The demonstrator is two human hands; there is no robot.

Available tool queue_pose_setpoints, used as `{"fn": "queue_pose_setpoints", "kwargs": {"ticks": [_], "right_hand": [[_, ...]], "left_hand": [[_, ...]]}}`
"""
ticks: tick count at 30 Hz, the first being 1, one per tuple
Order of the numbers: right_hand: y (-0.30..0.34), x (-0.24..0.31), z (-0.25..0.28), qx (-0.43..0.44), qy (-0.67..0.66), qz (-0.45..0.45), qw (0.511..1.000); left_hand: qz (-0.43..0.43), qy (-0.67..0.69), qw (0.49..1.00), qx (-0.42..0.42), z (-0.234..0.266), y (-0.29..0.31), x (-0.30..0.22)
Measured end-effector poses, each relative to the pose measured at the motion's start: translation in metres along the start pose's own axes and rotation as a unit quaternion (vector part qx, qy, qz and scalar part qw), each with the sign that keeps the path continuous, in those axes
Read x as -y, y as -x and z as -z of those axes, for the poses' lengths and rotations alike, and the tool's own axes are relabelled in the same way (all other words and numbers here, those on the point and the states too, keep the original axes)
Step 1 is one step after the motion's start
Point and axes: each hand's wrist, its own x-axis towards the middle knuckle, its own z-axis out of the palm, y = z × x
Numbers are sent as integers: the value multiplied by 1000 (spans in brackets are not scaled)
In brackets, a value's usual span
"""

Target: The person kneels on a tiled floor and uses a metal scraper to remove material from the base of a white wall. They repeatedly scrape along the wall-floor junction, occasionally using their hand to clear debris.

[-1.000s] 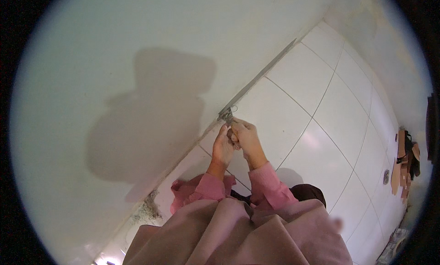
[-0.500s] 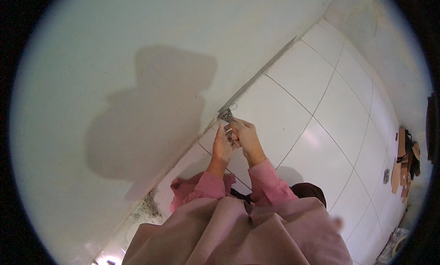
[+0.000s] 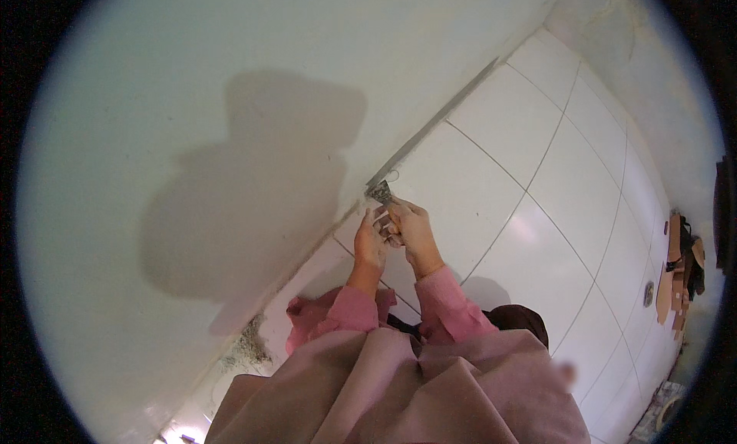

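My right hand (image 3: 412, 230) is closed around the handle of a small scraper. The scraper's dark, stained blade (image 3: 379, 191) points away from me and touches or nearly touches the line where wall meets floor. Close beside it, my left hand (image 3: 371, 243) has its thumb raised and fingers apart, just below the blade. Whether its fingertips touch the scraper I cannot tell. A long grey strip (image 3: 434, 129) runs along the foot of the wall, starting at the blade. A thin curved loop (image 3: 394, 176) lies next to the blade on the floor.
The pale wall (image 3: 115, 175) fills the left side and bears my shadow. White floor tiles (image 3: 476, 167) spread to the right. Crumbled, dirty plaster (image 3: 251, 344) shows at the wall's foot near me. Brown cardboard pieces (image 3: 675, 283) and a small floor drain (image 3: 649, 294) are at the far right.
The scraper blade has tilted slightly and shows more of its dark face. Both hands have stayed almost in the same place.
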Motion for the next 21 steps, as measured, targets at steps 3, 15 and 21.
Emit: {"fn": "queue_pose_setpoints", "kwargs": {"ticks": [3,15,21], "right_hand": [[1,-1,1,4,-3,2,1000],[-5,-4,1,12,0,-10,1000],[-3,-5,0,30,3,-17,999]], "left_hand": [[3,14,999,-44,0,0,2],[1,15,999,-30,3,-5,4],[-2,18,999,43,17,-8,6]]}}
